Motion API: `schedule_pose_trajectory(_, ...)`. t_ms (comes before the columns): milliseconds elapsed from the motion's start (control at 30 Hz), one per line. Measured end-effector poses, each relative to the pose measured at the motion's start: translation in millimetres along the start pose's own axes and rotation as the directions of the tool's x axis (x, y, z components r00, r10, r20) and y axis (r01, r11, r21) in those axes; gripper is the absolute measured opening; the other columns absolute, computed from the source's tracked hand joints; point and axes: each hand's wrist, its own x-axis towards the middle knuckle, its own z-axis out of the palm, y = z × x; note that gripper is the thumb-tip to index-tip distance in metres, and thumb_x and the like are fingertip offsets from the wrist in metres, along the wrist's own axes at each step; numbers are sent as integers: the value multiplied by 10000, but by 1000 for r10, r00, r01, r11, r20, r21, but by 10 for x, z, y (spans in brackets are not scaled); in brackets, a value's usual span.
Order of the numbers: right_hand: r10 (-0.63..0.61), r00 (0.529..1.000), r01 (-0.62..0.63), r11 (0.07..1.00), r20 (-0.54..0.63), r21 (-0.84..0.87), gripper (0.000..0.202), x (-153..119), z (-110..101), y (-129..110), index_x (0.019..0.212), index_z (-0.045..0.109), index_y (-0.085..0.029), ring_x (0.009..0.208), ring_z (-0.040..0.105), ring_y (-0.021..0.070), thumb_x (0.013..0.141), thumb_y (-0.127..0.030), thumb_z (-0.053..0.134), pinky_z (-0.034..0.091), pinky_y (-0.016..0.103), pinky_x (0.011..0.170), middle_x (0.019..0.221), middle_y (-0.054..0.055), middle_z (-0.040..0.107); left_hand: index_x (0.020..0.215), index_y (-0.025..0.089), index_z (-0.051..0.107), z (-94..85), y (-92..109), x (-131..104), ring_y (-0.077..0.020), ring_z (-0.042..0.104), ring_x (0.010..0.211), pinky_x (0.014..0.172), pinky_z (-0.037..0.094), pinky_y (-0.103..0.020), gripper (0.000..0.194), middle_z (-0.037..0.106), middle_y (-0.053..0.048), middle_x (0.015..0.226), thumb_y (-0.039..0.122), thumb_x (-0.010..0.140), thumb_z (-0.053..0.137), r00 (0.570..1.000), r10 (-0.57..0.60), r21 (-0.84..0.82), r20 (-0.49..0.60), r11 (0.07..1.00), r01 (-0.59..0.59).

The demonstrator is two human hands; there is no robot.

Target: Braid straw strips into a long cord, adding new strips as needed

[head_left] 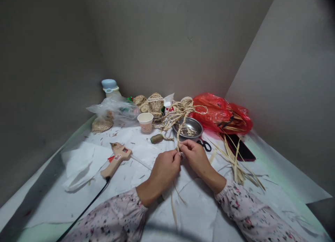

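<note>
A tan braided straw cord (179,130) runs down from a loose tangle of cord (178,111) to my fingertips. My left hand (167,165) pinches its lower end, fingers curled in. Just to the right, my right hand (192,154) grips the same cord between thumb and forefinger. Loose straw strands (173,207) hang below my hands toward the paper. Behind them sits a steel bowl (195,125) with straw scraps in it. Black-handled scissors (206,145) lie beside my right hand, partly hidden. A spool of dark green thread (156,139) lies beyond my left hand.
A glue gun (116,161) with a black cable lies left, near crumpled white paper (81,165). Behind stand a paper cup (145,122), a plastic bag (115,107), a blue-lidded bottle (110,87) and a red bag (217,113). Straw strips (235,161) and a phone (242,149) lie right.
</note>
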Motion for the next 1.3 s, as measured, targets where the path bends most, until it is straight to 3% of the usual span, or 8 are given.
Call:
schedule_pose_trajectory(400, 153, 982, -180, 930, 107, 322, 180, -17, 74, -6, 746, 598, -176, 569, 523, 130, 732, -352, 630, 389, 253, 548, 672, 10, 639, 754, 169, 693, 6, 34, -37, -199, 572, 623, 596, 314, -285, 323, 692, -99, 729, 284, 873, 415, 998, 48, 244, 47, 968, -58)
schedule_pose_trajectory(667, 174, 979, -201, 915, 108, 349, 206, -3, 60, 2, 751, 570, -177, 512, 462, 105, 724, -369, 641, 342, 242, 506, 616, -26, 569, 677, 176, 649, 10, 47, -59, -186, 543, 597, 574, 265, -281, 315, 659, -73, 665, 271, 864, 414, 996, 71, 218, 52, 973, -81)
schedule_pose_trajectory(833, 153, 986, -167, 944, 69, 283, 228, 44, -16, 30, 769, 585, -181, 475, 351, 91, 742, -403, 628, 261, 243, 466, 595, -45, 503, 634, 183, 604, -96, 58, -30, -164, 475, 562, 571, 270, -274, 367, 548, -16, 553, 343, 889, 393, 994, 53, 66, -96, 997, -47)
schedule_pose_trajectory(967, 122, 987, -144, 959, 102, 246, 214, 29, -26, 21, 792, 591, -187, 481, 351, 93, 771, -398, 609, 255, 246, 472, 605, -47, 499, 857, 193, 610, -166, -12, 62, -189, 542, 792, 710, 366, -277, 266, 626, -41, 831, 357, 891, 404, 964, 74, -91, -257, 991, -100)
schedule_pose_trajectory(1033, 105, 985, -138, 957, 138, 255, 189, 6, -10, -1, 784, 587, -188, 498, 387, 97, 782, -377, 602, 289, 247, 495, 611, -46, 509, 910, 186, 588, -149, -67, 112, -191, 544, 848, 750, 390, -282, 242, 622, -58, 897, 355, 887, 416, 978, 73, -222, -196, 968, -116)
schedule_pose_trajectory(1133, 61, 975, -122, 950, 212, 286, 169, -19, 9, -30, 776, 571, -192, 545, 482, 124, 801, -359, 577, 366, 264, 557, 615, -33, 543, 762, 174, 527, -85, -145, 159, -160, 523, 669, 654, 402, -270, 333, 562, -30, 701, 419, 913, 359, 991, 101, -449, 86, 892, -52)
schedule_pose_trajectory(1167, 46, 976, -104, 958, 215, 268, 160, -22, 9, -36, 774, 570, -191, 564, 504, 134, 803, -349, 572, 383, 271, 577, 621, -27, 554, 731, 180, 502, -67, -165, 166, -148, 493, 607, 607, 384, -263, 343, 524, -11, 646, 436, 911, 362, 989, 86, -467, 124, 884, -19)
schedule_pose_trajectory(1300, -19, 990, 6, 996, 143, 94, 114, -8, -15, -46, 743, 594, -184, 619, 517, 139, 793, -285, 571, 390, 270, 611, 646, -19, 574, 729, 174, 538, -73, -192, 180, -145, 451, 644, 618, 347, -260, 332, 512, -9, 669, 436, 895, 419, 990, 124, -334, 68, 938, -94)
